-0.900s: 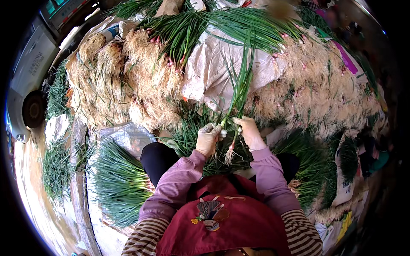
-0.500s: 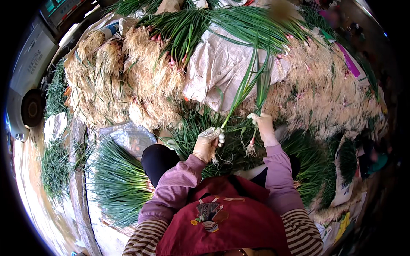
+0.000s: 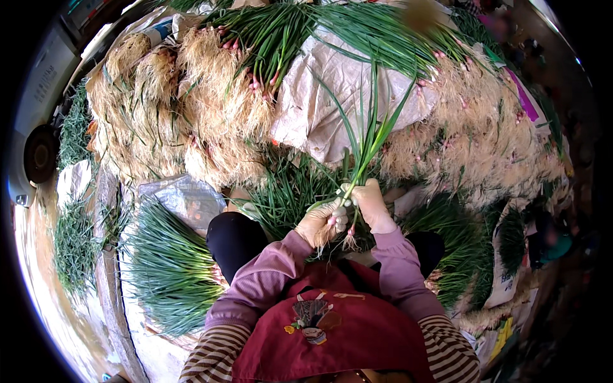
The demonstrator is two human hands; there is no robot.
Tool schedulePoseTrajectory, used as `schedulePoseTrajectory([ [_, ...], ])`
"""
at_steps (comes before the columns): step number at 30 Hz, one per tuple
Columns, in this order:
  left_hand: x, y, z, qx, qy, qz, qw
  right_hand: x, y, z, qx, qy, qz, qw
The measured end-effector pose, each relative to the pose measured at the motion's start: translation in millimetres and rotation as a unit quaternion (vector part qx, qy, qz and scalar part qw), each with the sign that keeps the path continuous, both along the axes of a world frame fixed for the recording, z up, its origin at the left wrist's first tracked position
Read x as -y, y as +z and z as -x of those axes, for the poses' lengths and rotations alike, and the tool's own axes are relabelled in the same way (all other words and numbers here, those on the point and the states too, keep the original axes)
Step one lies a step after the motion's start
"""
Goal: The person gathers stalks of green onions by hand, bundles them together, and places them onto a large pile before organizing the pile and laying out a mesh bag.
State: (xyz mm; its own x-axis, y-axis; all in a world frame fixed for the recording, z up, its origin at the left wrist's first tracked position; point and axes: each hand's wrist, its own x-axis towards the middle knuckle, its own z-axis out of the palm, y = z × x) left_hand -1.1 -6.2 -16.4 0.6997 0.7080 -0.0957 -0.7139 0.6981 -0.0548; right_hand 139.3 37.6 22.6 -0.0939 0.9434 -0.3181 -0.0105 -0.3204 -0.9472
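Observation:
My gloved left hand (image 3: 322, 223) is closed round a few spring onions (image 3: 365, 148). Their pink bulbs and stringy roots stick out below its fingers. Right beside it, fingers close to the left ones, my gloved right hand (image 3: 370, 201) is closed on the stems as well; one bulb (image 3: 350, 239) with roots hangs under the two hands. The long green leaves fan upward over a crumpled pale sheet (image 3: 319, 96). Beneath the hands, between my knees, lies a heap of loose green leaves (image 3: 290, 191).
Beyond the hands are piled spring onions (image 3: 377, 45) and thick masses of straw-coloured roots (image 3: 220, 96). A trimmed-looking bundle of spring onions (image 3: 166, 265) lies left of my knee, another pile (image 3: 456, 242) right. A clear plastic bag (image 3: 185, 201) and a parked vehicle (image 3: 51, 83) stand left.
My right hand has moved left and slightly down, bringing its spring onion against those in my left hand. The leaves now spread from one bunch.

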Motion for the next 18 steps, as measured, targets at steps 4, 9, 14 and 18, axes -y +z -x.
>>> schedulePoseTrajectory([
  [4,-10,5,-6,-0.129,0.073,0.018,0.989,-12,-27,-1,0.12,-0.105,-0.062,0.985],
  [9,-6,17,13,-0.093,0.135,-0.026,0.986,-45,-42,-59,0.062,-0.078,-0.004,0.995],
  [14,-5,13,9,-0.133,0.098,-0.104,0.981,-28,-5,-39,0.107,-0.032,0.02,0.993],
  [18,5,14,-8,-0.443,0.103,-0.177,0.873,-13,-1,-24,0.022,0.023,0.014,0.999],
])
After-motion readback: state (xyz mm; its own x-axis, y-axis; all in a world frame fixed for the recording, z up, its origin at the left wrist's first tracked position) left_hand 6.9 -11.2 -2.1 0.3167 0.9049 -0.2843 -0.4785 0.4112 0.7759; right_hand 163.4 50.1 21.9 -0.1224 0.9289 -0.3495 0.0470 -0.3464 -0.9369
